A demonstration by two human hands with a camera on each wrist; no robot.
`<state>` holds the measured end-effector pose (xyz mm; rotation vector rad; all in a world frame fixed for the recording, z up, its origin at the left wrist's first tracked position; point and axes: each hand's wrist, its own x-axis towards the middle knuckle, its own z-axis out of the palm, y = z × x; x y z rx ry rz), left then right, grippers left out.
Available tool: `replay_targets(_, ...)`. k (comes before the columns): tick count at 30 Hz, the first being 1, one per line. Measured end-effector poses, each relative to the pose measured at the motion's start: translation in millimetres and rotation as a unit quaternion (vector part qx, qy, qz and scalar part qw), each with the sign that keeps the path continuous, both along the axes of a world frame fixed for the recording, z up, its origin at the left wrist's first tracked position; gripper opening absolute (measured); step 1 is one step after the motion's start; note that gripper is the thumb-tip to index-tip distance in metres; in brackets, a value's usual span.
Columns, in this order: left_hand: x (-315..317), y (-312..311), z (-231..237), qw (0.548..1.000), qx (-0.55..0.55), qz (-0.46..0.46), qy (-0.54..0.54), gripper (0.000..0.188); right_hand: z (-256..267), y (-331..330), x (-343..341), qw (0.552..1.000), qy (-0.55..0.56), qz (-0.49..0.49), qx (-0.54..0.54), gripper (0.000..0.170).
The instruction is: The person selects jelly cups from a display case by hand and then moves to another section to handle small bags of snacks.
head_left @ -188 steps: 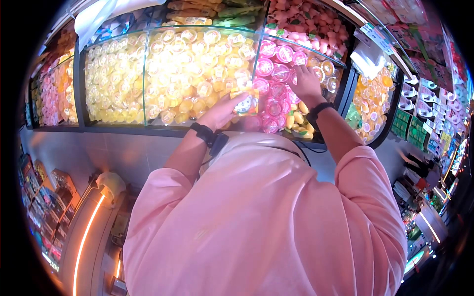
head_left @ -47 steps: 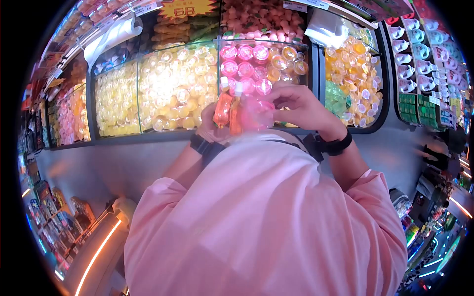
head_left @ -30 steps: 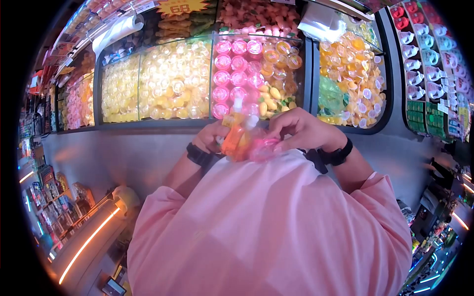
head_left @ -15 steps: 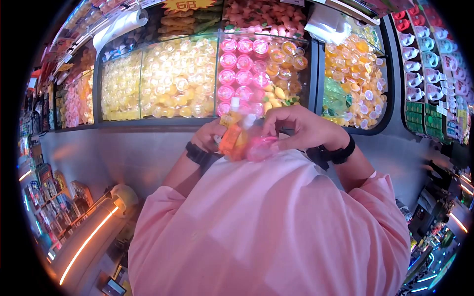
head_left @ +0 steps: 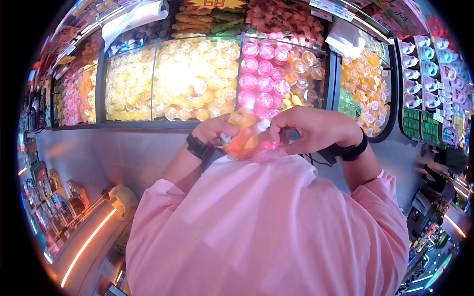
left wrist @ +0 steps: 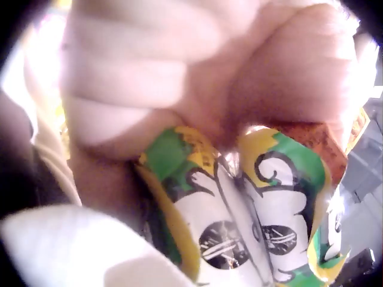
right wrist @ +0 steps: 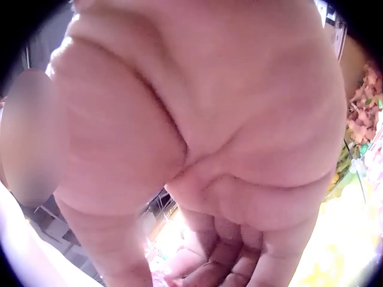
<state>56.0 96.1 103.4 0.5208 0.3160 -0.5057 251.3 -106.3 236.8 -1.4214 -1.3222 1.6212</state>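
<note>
My left hand holds a bunch of small packs in front of the shirt. Among them are an orange spouted pouch and a white-capped, yellowish one. In the left wrist view, wrappers with green, yellow and white cartoon print stick out below the palm. My right hand has its thumb and fingers bent around a pink, see-through packet right beside the pouches. The right wrist view shows mostly palm and curled fingers, which hide most of the packet.
Ahead stands a dark-framed candy bin with glass dividers, holding yellow jelly cups, pink cups and amber cups. An orange-filled bin is at the right. A roll of plastic bags hangs upper left. Hanging goods line the far right.
Earlier the right hand reached into the pink cups while the left held a yellow pack. Since then both hands came together and lowered toward the shirt, with orange pouches and the pink packet.
</note>
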Motion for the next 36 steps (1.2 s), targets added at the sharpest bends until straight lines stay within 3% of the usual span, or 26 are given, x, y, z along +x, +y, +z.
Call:
replay_targets(4,11.5,18.5,-9.9,0.995,-0.043,-0.061,-0.069,0.085,1.8,24.7,1.5,0.999,0.013,0.047,0.005,0.018)
replay_targets(10,31.0,33.9,-1.5,0.986,-0.060,-0.125,-0.090,0.084,-3.8,37.0,4.1,0.995,0.076,0.054,-0.025,0.018)
replay_targets(13,38.5,33.9,-11.1,0.983,-0.075,-0.139,-0.098,0.083,-17.7,29.6,6.1,0.995,0.086,0.046,0.014,0.017)
replay_targets(20,50.6,18.7,-7.4,0.981,-0.084,-0.160,-0.071,0.081,-32.8,-5.7,10.8,0.979,0.190,-0.053,-0.045,0.013)
replay_targets(26,56.1,-6.7,-15.9,0.983,-0.092,-0.138,-0.075,0.084,-44.3,-39.7,18.5,0.969,0.220,-0.105,-0.041,0.010)
replay_targets(31,51.8,-28.6,-31.8,0.991,-0.022,-0.070,-0.113,0.080,-55.9,-65.2,25.5,0.973,0.184,-0.133,0.037,0.011)
replay_targets(34,31.6,-36.0,-45.6,0.989,0.064,-0.026,-0.130,0.079,-59.3,-79.3,27.8,0.956,0.185,-0.221,0.055,0.015)
replay_targets(36,23.5,-52.0,-69.9,0.991,-0.119,0.059,-0.010,0.079,-64.4,-86.7,30.4,0.945,0.173,-0.269,0.062,0.022)
